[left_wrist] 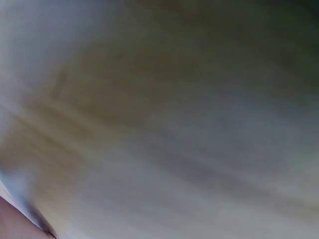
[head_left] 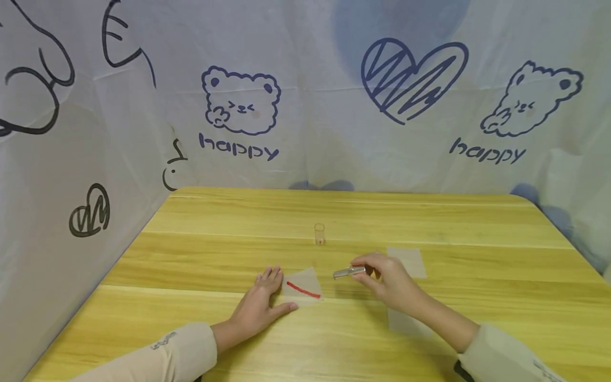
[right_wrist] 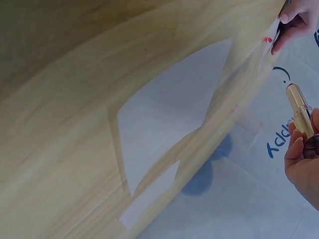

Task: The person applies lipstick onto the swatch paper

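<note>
My right hand (head_left: 393,281) grips a lipstick (head_left: 349,272) by its base, with the tube pointing left above the table. In the right wrist view the lipstick (right_wrist: 300,110) shows a shiny gold tube with a red tip. My left hand (head_left: 258,305) lies flat on the table, fingers straight, with fingertips and thumb at the left edge of a small white paper (head_left: 305,284). A slanting red stroke (head_left: 304,290) runs across that paper. Behind it a clear cap (head_left: 319,234) stands upright on the table. The left wrist view is blurred.
Another white paper (head_left: 409,261) lies right of my right hand, and a further white sheet (head_left: 406,322) is partly under my right forearm. The wooden table (head_left: 229,212) ends at a white cloth wall (head_left: 315,122) with drawn bears and hearts. More cloth hangs on the left.
</note>
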Available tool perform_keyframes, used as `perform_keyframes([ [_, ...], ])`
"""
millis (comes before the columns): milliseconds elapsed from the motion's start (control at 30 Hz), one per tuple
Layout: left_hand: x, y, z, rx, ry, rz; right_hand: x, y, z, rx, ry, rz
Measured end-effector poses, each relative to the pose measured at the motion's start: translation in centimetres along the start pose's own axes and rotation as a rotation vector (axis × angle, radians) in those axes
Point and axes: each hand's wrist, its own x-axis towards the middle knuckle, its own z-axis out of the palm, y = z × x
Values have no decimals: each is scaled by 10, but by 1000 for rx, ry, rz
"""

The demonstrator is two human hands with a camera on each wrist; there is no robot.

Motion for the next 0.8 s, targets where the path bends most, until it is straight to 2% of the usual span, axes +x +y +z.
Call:
perform_keyframes([
  [200, 0, 0, -1, -8, 2, -7, -1, -1, -4, -7, 10, 8],
  [367, 4, 3, -5, -30, 37, -8, -3, -2, -11, -23, 15, 26],
  [533, 13, 12, -12, -46, 82, -6, -7, 1, -18, -53, 37, 46],
  [800, 23, 32, -25, -74, 76, -6, -16, 6, -30, -111, 77, 68],
])
